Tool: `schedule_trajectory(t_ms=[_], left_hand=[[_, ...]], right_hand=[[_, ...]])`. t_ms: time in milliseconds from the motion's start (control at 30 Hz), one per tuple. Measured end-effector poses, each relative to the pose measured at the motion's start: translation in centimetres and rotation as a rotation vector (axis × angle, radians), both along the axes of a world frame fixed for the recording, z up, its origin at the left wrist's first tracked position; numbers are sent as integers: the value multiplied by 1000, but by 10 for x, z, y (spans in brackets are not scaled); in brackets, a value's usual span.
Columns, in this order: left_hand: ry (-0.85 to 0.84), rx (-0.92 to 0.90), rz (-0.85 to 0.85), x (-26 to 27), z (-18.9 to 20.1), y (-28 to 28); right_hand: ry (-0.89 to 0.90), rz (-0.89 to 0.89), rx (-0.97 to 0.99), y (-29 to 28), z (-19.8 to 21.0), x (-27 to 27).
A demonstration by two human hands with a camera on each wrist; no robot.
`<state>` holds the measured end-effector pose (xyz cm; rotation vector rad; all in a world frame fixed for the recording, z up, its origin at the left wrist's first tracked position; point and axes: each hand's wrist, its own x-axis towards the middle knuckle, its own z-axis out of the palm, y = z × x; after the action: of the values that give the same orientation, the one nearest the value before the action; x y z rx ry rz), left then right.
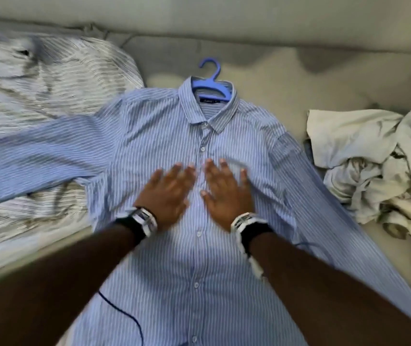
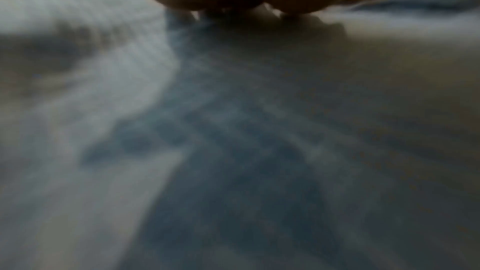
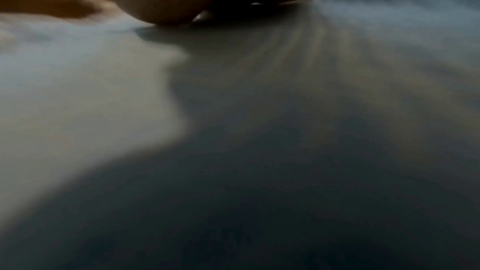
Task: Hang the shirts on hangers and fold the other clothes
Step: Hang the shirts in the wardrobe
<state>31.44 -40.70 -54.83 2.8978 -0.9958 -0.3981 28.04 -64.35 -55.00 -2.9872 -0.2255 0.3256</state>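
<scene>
A home; laundry (crumpled) [image 1: 379, 166] on sofa [image 1: 261, 63].

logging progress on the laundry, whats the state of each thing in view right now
blue striped shirt: buttoned, lying flat face up on the sofa, sleeves spread
blue hanger: inside the shirt's collar, hook sticking out
left hand: flat on the shirt front, fingers straight
right hand: flat on the shirt front, fingers spread
grey striped garment: crumpled, unfolded, partly under the left sleeve
pale clothes pile: crumpled, unfolded
</scene>
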Motion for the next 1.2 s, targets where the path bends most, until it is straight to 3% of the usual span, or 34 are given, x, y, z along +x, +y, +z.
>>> schedule_trajectory(t_ms=[67,133,200,367,433,500,633,733,833,900,967,1100,1200], left_hand=[[11,67,140,18,-10,40],[-39,100,176,21,-7,65],[-51,124,152,27,10,64],[-159,55,63,84,33,28],[-117,102,-106,104,23,25],[-84,189,-191,119,7,43],[-137,93,289,138,20,80],[-143,-6,403,158,33,89],[-63,32,440,198,44,76],[0,46,467,217,54,60],[84,53,473,224,62,52],[40,-57,510,206,93,68],[-12,-153,482,175,146,89]], right_hand=[[-32,-202,-46,-52,-11,4],[-16,-381,-69,-86,-7,4],[31,-411,-94,-84,8,16],[-69,-1,6,-39,34,71],[16,151,-17,-32,22,81],[92,131,-87,-50,7,86],[-134,-156,-80,-85,25,100],[-385,-327,-50,-98,37,127],[-120,-522,66,-116,41,172],[123,-497,69,-126,45,191],[240,-413,64,-129,56,195],[97,-258,114,-122,94,165],[-6,-227,200,-118,157,126]])
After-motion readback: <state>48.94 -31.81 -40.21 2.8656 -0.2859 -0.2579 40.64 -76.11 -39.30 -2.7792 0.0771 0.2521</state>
